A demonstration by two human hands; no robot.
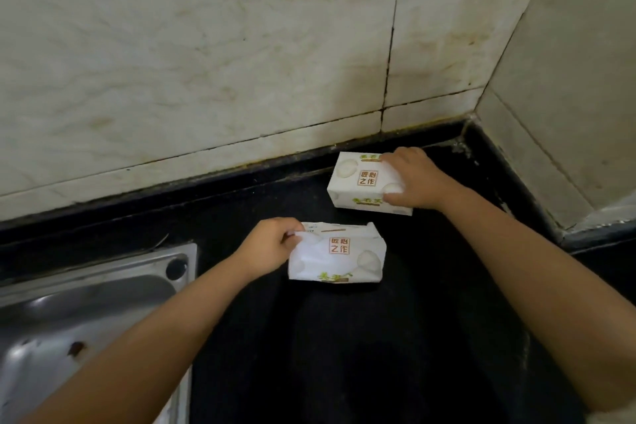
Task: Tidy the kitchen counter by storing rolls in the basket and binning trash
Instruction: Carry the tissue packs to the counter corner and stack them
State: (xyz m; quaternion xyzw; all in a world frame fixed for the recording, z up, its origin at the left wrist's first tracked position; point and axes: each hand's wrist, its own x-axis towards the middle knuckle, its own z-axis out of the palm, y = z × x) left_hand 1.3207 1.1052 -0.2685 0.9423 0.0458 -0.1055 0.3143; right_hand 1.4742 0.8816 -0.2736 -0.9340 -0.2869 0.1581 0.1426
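Observation:
Two white tissue packs with red and green print lie on the black counter (395,337). The near pack (340,256) sits in the middle, slightly crumpled; my left hand (270,244) pinches its left end. The far pack (361,182) rests close to the back wall, and my right hand (414,181) is clamped over its right end, fingers on top and thumb on the front side. Both packs touch the counter. No basket or bin is in view.
A steel sink (86,313) takes up the lower left, its rim next to my left forearm. Stained marble tiles (206,62) form the back wall, and a side wall (568,96) closes the right corner.

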